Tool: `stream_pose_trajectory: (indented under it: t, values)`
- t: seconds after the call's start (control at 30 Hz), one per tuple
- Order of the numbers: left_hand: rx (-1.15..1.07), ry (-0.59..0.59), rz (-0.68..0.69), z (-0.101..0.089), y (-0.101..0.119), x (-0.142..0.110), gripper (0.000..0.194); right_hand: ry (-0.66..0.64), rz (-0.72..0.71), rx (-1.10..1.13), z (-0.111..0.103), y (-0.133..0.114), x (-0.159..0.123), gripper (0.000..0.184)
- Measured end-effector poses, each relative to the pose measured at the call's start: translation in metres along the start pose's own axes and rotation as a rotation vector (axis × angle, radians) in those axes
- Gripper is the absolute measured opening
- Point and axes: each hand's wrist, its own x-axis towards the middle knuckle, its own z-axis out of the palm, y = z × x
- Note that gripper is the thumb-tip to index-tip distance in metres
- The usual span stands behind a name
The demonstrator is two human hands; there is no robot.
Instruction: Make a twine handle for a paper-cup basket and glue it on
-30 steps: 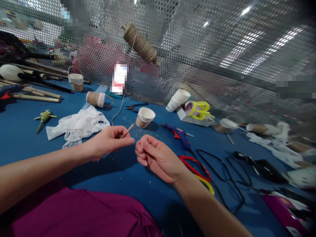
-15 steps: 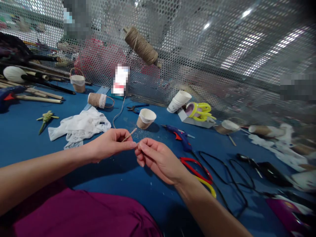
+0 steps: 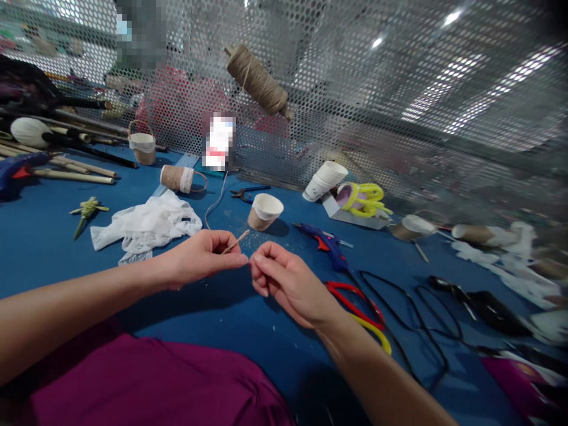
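Observation:
My left hand is closed on a piece of jute twine, whose end sticks up past the fingers. My right hand is pinched just beside the left fingertips; whatever lies between its fingers is too small to make out. Just beyond the hands stands a paper cup, wrapped in twine low down with a white lace band under its rim. Behind my left hand a cord runs across the blue table toward the back.
White lace lies left. Two small handled baskets are behind it. A blue glue gun, red-handled scissors and a black cable lie right. A twine spool hangs on the mesh; stacked cups stand beneath.
The whole view has shifted slightly, so things appear a little further right. My hands keep nearly the same pose, with the fingertips a touch further apart.

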Motion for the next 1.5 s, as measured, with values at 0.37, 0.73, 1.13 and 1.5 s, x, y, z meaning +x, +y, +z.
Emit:
stream_pose_trajectory:
  t: [0.37, 0.73, 1.13, 1.5]
  values:
    - [-0.001, 0.001, 0.019, -0.001, -0.001, 0.000, 0.026, -0.016, 0.004, -0.159, -0.003, 0.002, -0.001, 0.027]
    - [0.030, 0.000, 0.019, -0.002, -0.004, 0.001, 0.025, 0.030, 0.029, -0.062, -0.001, 0.000, 0.001, 0.034]
    - [-0.018, -0.029, 0.015, -0.003, -0.003, 0.001, 0.024, -0.018, 0.018, -0.489, -0.007, -0.007, 0.000, 0.016]
    - [-0.189, -0.299, -0.141, 0.004, 0.003, -0.010, 0.026, 0.083, -0.251, -0.411, 0.000, -0.007, -0.004, 0.011]
